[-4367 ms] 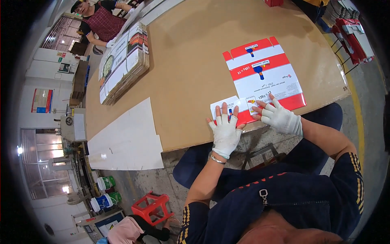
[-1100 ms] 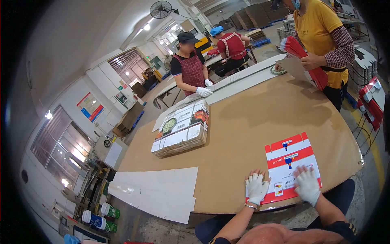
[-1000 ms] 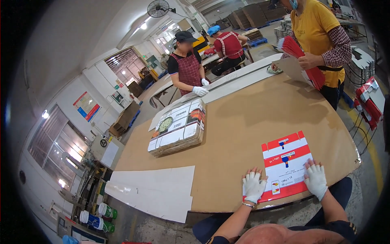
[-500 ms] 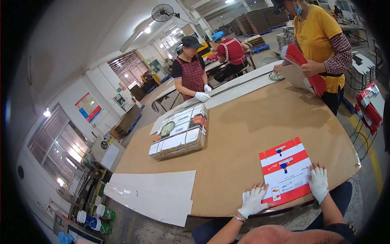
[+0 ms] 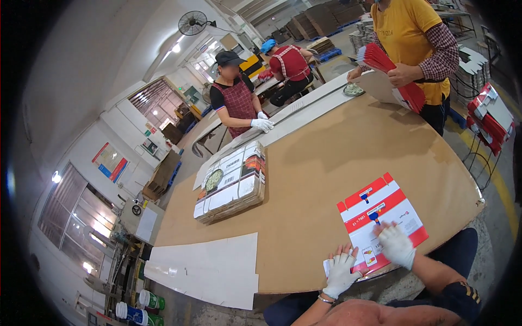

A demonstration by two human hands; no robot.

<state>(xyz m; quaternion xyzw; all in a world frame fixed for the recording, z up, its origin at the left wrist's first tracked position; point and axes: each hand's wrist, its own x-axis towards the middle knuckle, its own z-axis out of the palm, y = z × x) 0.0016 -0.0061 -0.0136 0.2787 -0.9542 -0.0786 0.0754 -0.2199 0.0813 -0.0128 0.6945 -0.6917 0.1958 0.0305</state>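
Note:
A flat red-and-white printed carton [image 5: 356, 231] lies at the near right edge of the table. My left hand [image 5: 342, 271], in a white fingerless glove, rests spread on the carton's lower left corner. Over the middle of the carton, my right hand [image 5: 396, 245] lies with its fingers extended, in the same kind of glove. Part of the print is covered by it. Neither hand grips anything. Whether other sheets lie beneath the carton I cannot tell.
The brown-topped table [image 5: 304, 217] carries a strapped stack of printed cartons [image 5: 231, 182] and a white sheet [image 5: 206, 266]. Across it stands a co-worker in white gloves [image 5: 239, 106]. Another in yellow [image 5: 410, 38] holds red-and-white cartons [image 5: 394, 76]. Buckets [image 5: 133, 312] stand lower left.
My right hand has moved left from the carton's right edge onto its middle. My left hand stays at the corner. The view has shifted slightly.

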